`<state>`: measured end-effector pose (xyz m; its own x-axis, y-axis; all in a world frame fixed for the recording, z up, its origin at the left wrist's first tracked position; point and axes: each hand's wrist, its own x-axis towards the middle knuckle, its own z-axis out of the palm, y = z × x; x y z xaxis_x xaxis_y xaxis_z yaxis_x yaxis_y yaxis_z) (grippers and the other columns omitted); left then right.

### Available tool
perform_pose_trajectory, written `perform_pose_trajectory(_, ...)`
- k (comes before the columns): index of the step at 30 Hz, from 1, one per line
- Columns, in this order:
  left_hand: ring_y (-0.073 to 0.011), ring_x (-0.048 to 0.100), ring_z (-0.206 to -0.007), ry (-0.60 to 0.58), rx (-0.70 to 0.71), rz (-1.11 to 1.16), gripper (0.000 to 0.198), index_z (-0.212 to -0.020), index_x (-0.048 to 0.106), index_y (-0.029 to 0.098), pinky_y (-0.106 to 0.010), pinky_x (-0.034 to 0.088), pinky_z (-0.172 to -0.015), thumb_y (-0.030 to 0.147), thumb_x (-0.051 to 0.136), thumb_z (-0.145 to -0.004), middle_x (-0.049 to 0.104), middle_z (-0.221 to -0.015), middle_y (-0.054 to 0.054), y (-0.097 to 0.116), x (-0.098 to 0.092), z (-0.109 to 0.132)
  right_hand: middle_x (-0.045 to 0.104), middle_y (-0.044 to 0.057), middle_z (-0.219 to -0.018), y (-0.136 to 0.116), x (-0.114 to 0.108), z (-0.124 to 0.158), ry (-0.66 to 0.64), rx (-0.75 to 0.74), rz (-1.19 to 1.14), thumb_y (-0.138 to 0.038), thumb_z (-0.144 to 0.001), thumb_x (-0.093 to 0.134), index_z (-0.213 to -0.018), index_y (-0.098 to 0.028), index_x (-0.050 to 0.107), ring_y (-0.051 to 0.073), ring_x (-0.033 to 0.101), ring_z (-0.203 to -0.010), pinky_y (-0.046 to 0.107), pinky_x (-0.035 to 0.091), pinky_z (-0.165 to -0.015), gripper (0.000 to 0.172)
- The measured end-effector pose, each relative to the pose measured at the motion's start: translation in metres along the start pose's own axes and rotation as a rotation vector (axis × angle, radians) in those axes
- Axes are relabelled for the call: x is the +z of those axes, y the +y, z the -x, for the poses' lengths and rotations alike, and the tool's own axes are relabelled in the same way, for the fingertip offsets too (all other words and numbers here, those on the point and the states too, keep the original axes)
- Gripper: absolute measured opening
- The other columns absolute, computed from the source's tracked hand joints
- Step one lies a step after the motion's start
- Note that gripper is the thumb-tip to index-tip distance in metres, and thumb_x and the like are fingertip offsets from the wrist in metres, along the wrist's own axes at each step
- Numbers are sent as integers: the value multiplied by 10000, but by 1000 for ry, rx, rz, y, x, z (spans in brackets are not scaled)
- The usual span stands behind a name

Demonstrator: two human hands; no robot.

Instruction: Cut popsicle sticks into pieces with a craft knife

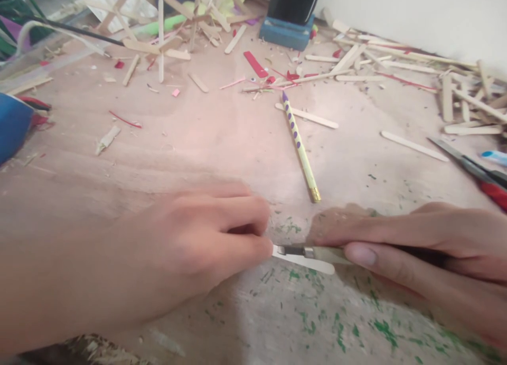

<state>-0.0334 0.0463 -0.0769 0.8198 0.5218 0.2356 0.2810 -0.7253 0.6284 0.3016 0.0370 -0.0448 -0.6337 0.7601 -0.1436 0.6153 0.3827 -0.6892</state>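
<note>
Left hand pinches end of craft stick, flat on table between both hands. Right hand grips knife, blade on stick. Stick judged light, thin, splintery; hold near end, clear of blade.

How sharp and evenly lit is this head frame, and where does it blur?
Head view: left hand and right hand are soft and smeared at close range; the craft stick between them is only fairly crisp. The spotted pencil and table farther back are sharper. Light is soft, with a pale washed patch mid-table.
</note>
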Motion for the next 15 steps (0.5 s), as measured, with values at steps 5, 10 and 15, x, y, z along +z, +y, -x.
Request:
perform_pose_trajectory(5, -186, 686, -928, 22, -49, -6, 381, -949, 791, 196, -299, 535, -785, 128, 530, -1218, 737, -1033, -35, 5, 3, 0, 789, -102, -747, 4, -2, 6, -107, 148, -181, -446, -1129, 772, -1424, -458, 830, 129, 643, -473, 216, 506, -401, 301)
perform_pose_trajectory(10, -186, 688, -933, 44, -29, -24, 357, -938, 770, 201, -298, 537, -799, 135, 553, -1214, 743, -1039, -35, 4, 5, 2, 605, -87, -559, 12, 3, 15, -55, 111, -86, -448, -1176, 689, -1554, -414, 792, 151, 583, -378, 247, 436, -321, 393)
perform_pose_trajectory(15, -165, 682, -917, 22, -1, -21, 378, -928, 750, 201, -289, 535, -784, 134, 530, -1227, 737, -1036, -18, 1, 2, 1, 888, -77, -954, 6, 6, 19, 1, 60, 46, -456, -1208, 642, -1574, -511, 756, 160, 818, -666, 245, 695, -624, 388)
